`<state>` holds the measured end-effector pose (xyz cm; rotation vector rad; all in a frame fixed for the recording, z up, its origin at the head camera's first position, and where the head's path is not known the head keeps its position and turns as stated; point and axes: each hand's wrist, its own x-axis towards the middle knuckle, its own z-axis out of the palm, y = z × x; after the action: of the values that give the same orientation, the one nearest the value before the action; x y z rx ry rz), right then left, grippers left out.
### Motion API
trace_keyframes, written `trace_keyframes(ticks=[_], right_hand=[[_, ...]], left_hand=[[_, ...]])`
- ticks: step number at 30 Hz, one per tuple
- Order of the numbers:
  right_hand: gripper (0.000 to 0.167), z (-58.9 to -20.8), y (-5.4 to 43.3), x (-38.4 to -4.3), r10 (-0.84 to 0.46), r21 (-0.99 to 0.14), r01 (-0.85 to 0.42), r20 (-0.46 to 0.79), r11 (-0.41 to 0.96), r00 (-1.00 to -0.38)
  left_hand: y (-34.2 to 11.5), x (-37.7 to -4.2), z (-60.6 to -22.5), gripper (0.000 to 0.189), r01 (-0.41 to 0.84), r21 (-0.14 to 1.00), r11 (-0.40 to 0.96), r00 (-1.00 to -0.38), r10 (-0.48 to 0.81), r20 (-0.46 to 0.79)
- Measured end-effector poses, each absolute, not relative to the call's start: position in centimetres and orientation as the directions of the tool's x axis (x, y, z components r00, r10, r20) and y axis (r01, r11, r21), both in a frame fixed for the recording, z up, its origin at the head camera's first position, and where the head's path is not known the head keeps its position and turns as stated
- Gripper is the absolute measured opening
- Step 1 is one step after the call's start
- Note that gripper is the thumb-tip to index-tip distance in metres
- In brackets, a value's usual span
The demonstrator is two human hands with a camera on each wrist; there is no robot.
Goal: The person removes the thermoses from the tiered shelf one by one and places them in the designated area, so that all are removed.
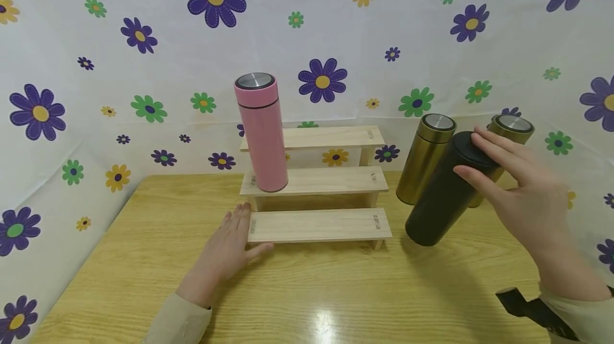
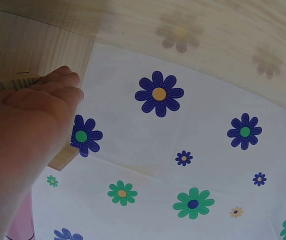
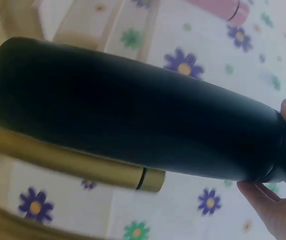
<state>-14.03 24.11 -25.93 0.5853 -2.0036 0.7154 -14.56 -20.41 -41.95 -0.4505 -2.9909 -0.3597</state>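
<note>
My right hand [image 1: 534, 202] grips a black thermos flask [image 1: 443, 194] by its lid end, thumb on one side and fingers on the other. The flask tilts, its base toward the stand and close over the table. In the right wrist view, the black flask [image 3: 133, 110] stretches across the picture. At the left end of the lowest step of a three-tier wooden stand [image 1: 316, 226], my left hand [image 1: 225, 245] rests with extended fingers along its side, thumb at the front edge. A pink thermos flask [image 1: 264, 141] stands upright on the middle step's left end.
Two gold thermos flasks stand on the table right of the stand: one gold flask [image 1: 422, 162] beside the black one, another gold flask [image 1: 515, 122] partly hidden behind my right hand. A white flowered cloth [image 1: 336, 29] hangs behind the wooden table [image 1: 288, 296].
</note>
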Motion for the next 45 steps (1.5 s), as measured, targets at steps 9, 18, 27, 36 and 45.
trace_keyframes(ticks=[9, 18, 27, 36, 45], right_hand=[[0.057, -27.5, 28.1, -14.7, -0.083, -0.247, -0.496, 0.83, 0.832, -0.552], [0.057, -29.0, 30.7, -15.6, -0.014, -0.28, -0.377, 0.787, 0.883, -0.617], [0.052, -29.6, 32.4, -15.6, 0.137, -0.425, -0.249, 0.695, 0.87, -0.706], [0.053, -30.2, 33.1, -16.1, 0.099, -0.377, -0.273, 0.725, 0.885, -0.681], [0.059, -31.3, 32.9, -16.6, 0.077, -0.329, -0.327, 0.799, 0.886, -0.596]], left_hand=[[-20.4, -14.8, -41.9, 0.105, 0.295, 0.224, 0.929, -0.954, 0.275, 0.119], [-20.2, -14.8, -41.7, 0.106, 0.297, 0.227, 0.927, -0.954, 0.278, 0.111], [-20.0, -14.7, -41.6, 0.105, 0.295, 0.234, 0.926, -0.955, 0.277, 0.108], [-20.1, -14.7, -41.8, 0.104, 0.291, 0.239, 0.926, -0.956, 0.274, 0.104], [-20.3, -14.6, -41.9, 0.106, 0.285, 0.23, 0.93, -0.958, 0.271, 0.095]])
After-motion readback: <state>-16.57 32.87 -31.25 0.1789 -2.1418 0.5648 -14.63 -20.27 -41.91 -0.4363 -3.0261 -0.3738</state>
